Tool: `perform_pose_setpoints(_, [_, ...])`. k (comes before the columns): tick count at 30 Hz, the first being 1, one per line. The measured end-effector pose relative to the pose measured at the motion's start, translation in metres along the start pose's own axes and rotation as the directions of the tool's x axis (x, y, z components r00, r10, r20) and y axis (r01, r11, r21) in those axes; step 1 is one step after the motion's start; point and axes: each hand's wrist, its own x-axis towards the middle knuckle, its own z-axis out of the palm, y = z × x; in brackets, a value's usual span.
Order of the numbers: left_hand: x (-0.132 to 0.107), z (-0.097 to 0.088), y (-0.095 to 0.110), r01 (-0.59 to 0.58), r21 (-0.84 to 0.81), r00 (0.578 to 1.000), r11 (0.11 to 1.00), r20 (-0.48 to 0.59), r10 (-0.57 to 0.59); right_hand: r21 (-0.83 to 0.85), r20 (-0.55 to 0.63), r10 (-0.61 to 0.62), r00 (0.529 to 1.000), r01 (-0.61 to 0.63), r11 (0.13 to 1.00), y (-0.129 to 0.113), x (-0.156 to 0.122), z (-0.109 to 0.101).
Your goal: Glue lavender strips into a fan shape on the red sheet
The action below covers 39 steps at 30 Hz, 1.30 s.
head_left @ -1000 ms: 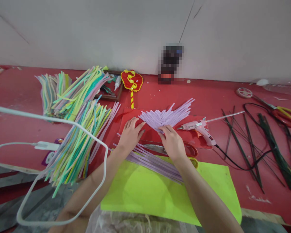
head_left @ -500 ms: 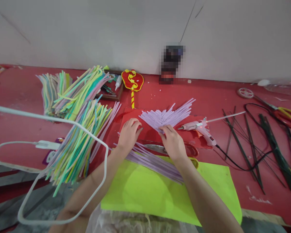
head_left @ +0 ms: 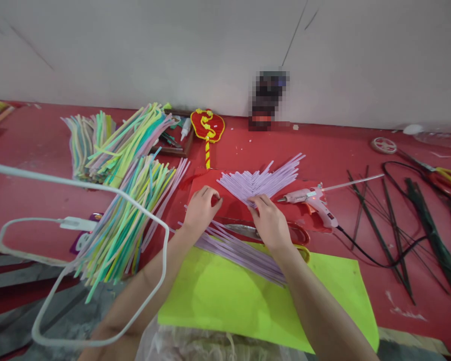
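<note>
The purple V-shaped piece [head_left: 261, 183] lies at the middle of the tabletop [head_left: 330, 148], on a red sheet [head_left: 235, 213], its point toward the near side. The right hand [head_left: 272, 223] is at that point, thumb and index finger pinching the gathered ends, presumably because the strips converge there and would otherwise slip apart. The left hand [head_left: 200, 213] is raised just left of the piece, apart from it; its fingers curl toward the thumb with the tips close. Whether the tips meet, or hold anything small, cannot be told.

A pink glue gun [head_left: 315, 203] lies immediately right, nozzle directed at the piece, apparently parked within easy reach of the right hand. Loose purple strips [head_left: 240, 253] lie on the near side, their ends overlapping a smooth yellow-green sheet [head_left: 263, 306]; this seems a handy supply position.

Materials: the strips look thin, straight and softly fuzzy, layered in a herringbone. The multicoloured bundle [head_left: 124, 225] at left appears of similar fuzzy stock, loosely fanned. The red-and-yellow ornament [head_left: 208, 128] on the far side is lobed, with a spiral-wrapped stick. Dark green stems [head_left: 389, 220] at right are slender and stiff-looking, scattered crosswise.
</note>
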Motion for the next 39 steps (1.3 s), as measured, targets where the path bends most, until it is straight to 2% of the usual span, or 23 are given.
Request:
perform_pose_setpoints(3, [-0.002, -0.001, -0.001, -0.061, 0.005, 0.997, 0.998, 0.042, 0.061, -0.001, 0.005, 0.007, 1.0, -0.007, 1.0, -0.001, 0.0, 0.0])
perform_pose_setpoints(8, [-0.004, -0.002, -0.002, -0.085, 0.024, 0.996, 0.996, -0.018, 0.085, -0.011, 0.0, 0.008, 1.0, -0.008, 1.0, -0.001, -0.001, -0.001])
perform_pose_setpoints(11, [-0.003, -0.003, 0.002, -0.13, 0.026, 0.991, 0.991, -0.009, 0.13, -0.013, 0.003, 0.01, 1.0, -0.01, 1.0, -0.001, -0.001, -0.001])
perform_pose_setpoints(13, [-0.003, -0.001, 0.004, -0.197, 0.028, 0.979, 0.98, 0.051, 0.195, -0.014, 0.005, 0.013, 1.0, -0.013, 1.0, -0.002, -0.001, -0.001])
perform_pose_setpoints(17, [-0.005, 0.006, 0.007, -0.313, 0.107, 0.928, 0.944, 0.246, 0.28, -0.024, 0.017, 0.026, 1.0, -0.025, 0.999, -0.004, 0.0, -0.001])
perform_pose_setpoints(20, [-0.006, 0.009, 0.006, -0.335, 0.175, 0.909, 0.926, 0.318, 0.269, -0.027, 0.016, 0.026, 1.0, -0.026, 0.999, -0.005, 0.0, -0.001])
perform_pose_setpoints(25, [-0.007, 0.005, 0.005, -0.278, 0.246, 0.934, 0.929, 0.297, 0.201, -0.034, 0.013, 0.025, 1.0, -0.024, 0.999, -0.004, -0.001, -0.001])
perform_pose_setpoints(31, [-0.007, 0.004, 0.005, -0.253, 0.272, 0.94, 0.928, 0.297, 0.17, -0.05, 0.018, 0.031, 0.999, -0.03, 0.998, -0.003, -0.001, 0.0])
perform_pose_setpoints(39, [-0.008, 0.004, 0.009, -0.272, 0.278, 0.925, 0.921, 0.338, 0.171, -0.046, 0.004, 0.02, 1.0, -0.02, 0.999, -0.004, -0.001, 0.0])
